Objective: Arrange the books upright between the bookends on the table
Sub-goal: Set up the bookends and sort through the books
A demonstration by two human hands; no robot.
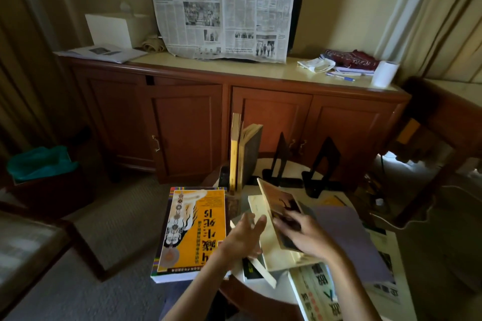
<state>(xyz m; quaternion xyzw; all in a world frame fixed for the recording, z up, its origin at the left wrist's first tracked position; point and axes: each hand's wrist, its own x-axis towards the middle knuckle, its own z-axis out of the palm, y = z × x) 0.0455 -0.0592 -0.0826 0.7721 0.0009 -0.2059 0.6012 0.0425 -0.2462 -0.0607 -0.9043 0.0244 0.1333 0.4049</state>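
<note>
The step in hand looks like lifting the next book off the pile to stand it in the row; the right hand (300, 236) lies with fingers spread and closed over the cover of a slim brown-covered book (280, 212), which is tilted up on its long edge, neither flat nor upright; the left hand (243, 233) is open, fingers apart, palm beside the book's pale page edge, touching it or just short of it, I cannot tell which; two books already stand at the far side of the bench (276, 292), a yellow-spined one (234, 156) upright and a dark one (250, 154) leaning against it with its pages fanning a little; two black bookends (277, 161) stand to their right, apart from the books and from each other; a large orange book (193, 232) lies flat at the left edge, overhanging the bench, and a purple sheet or cover (349, 240) lies flat on the right with more books under the hands; the next move, as I judge it, calls for raising the tilted book fully upright, carrying it to the gap beside the dark book, and setting it down spine outward; the leaning dark book may slip if nudged.
</note>
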